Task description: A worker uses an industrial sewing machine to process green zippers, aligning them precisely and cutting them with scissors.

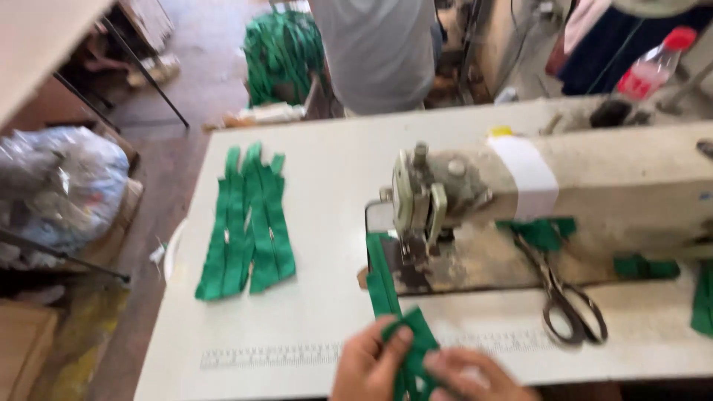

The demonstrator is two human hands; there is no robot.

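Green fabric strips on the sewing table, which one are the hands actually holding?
The strip running from the sewing machine to both hands: left hand, right hand. The pile at left lies untouched.

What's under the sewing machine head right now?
A green fabric strip runs from under the sewing machine head toward both hands, the left hand and right hand pinching its near end. The needle and the strip's part beneath the foot are hidden and blurred.

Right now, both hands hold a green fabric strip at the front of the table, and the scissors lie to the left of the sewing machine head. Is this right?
Not quite. In the head view the scissors lie to the right of the sewing machine head. The rest holds: the left hand and right hand hold the green fabric strip.
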